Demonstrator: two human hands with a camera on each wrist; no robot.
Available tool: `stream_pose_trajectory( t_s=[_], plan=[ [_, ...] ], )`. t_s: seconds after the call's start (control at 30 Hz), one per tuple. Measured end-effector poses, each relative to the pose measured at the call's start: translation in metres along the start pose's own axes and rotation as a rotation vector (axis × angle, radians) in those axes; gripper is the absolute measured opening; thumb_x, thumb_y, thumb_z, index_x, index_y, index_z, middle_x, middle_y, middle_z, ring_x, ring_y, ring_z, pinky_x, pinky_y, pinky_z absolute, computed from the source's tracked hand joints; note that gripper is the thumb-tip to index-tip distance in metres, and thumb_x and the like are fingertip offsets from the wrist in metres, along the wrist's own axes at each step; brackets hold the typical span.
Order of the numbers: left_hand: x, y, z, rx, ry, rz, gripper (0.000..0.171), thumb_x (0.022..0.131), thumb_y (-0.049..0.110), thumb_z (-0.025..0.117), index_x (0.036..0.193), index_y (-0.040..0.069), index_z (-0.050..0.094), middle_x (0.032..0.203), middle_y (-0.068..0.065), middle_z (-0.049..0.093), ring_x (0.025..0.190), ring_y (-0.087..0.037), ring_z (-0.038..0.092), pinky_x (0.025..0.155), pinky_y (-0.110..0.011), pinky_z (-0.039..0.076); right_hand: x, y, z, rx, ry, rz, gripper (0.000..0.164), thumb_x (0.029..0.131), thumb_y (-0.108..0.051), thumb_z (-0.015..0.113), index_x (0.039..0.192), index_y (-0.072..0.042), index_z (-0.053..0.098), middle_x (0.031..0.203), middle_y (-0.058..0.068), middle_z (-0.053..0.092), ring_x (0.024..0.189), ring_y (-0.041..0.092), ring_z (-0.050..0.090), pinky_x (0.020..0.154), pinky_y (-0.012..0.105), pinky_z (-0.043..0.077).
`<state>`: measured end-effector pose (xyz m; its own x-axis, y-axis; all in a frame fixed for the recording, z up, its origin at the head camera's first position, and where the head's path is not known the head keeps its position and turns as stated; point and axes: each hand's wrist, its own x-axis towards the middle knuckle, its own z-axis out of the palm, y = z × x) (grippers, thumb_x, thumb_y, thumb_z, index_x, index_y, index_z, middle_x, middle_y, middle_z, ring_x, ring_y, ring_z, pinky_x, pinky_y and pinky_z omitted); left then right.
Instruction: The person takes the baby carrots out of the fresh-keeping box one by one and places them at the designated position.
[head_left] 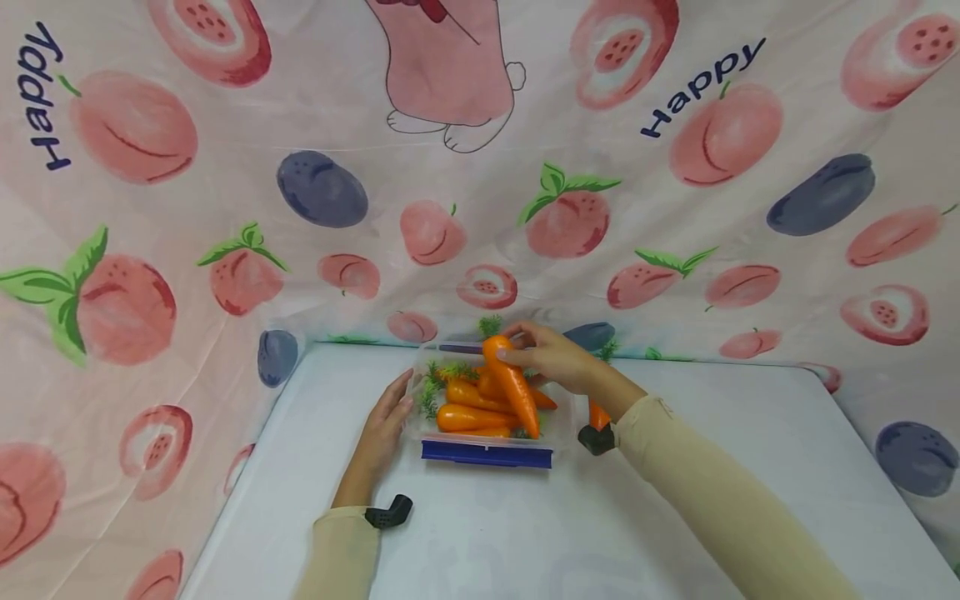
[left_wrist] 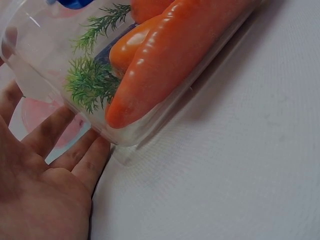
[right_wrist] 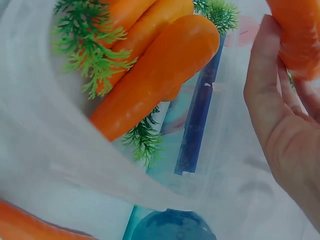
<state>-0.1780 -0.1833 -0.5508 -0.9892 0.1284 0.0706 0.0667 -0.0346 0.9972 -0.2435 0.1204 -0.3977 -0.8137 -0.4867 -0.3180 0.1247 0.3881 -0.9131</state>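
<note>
A clear plastic box [head_left: 564,423] with blue latches stands on the white table, holding several orange carrots [head_left: 472,419] with green feathery tops. Over its right half, my right hand [head_left: 553,357] pinches one carrot [head_left: 513,392] by its thick end, the other end slanting down toward the box's front. That held carrot [right_wrist: 302,35] is partly cut off in the right wrist view. My left hand [head_left: 384,425] rests against the box's left side with fingers extended. In the left wrist view, the left hand's fingers [left_wrist: 82,157] touch the outer wall near the bottom corner.
Another carrot [head_left: 598,414] lies on the table [head_left: 675,500] to the right of the box, partly hidden by my right wrist. A blue latch [head_left: 486,454] hangs out at the box's front. Behind the table hangs a fruit-patterned cloth [head_left: 450,175].
</note>
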Motion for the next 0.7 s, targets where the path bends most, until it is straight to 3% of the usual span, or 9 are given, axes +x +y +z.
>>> stream_pose_trajectory(
  t_s=[0.2,0.43,0.7],
  plan=[
    [0.001,-0.001,-0.002,-0.012,-0.014,0.008,0.053,0.109,0.027,0.046,0.160,0.017,0.033,0.169,-0.013,0.027,0.157,-0.035,0.021,0.126,-0.058,0.016,-0.007,0.000,-0.001,0.031,0.055,0.000,0.053,0.098,-0.037,0.067,0.139,-0.014,0.044,0.133,0.015,0.051,0.111,0.032,0.062,0.092,0.049,0.060],
    [0.000,-0.001,-0.003,-0.041,-0.009,-0.003,0.053,0.109,0.026,0.047,0.160,0.018,0.034,0.168,-0.010,0.029,0.157,-0.032,0.024,0.127,-0.055,0.017,-0.012,-0.003,0.000,0.092,0.086,-0.019,0.052,0.098,-0.036,0.068,0.139,-0.015,0.044,0.135,0.016,0.052,0.110,0.033,0.063,0.090,0.049,0.060],
    [0.000,-0.001,-0.001,-0.018,-0.001,-0.011,0.052,0.109,0.028,0.047,0.159,0.022,0.036,0.169,-0.010,0.027,0.157,-0.033,0.021,0.126,-0.060,0.016,-0.017,0.005,-0.004,0.170,0.147,-0.038,0.051,0.099,-0.038,0.066,0.139,-0.015,0.044,0.140,0.015,0.052,0.115,0.034,0.061,0.090,0.049,0.060]
  ],
)
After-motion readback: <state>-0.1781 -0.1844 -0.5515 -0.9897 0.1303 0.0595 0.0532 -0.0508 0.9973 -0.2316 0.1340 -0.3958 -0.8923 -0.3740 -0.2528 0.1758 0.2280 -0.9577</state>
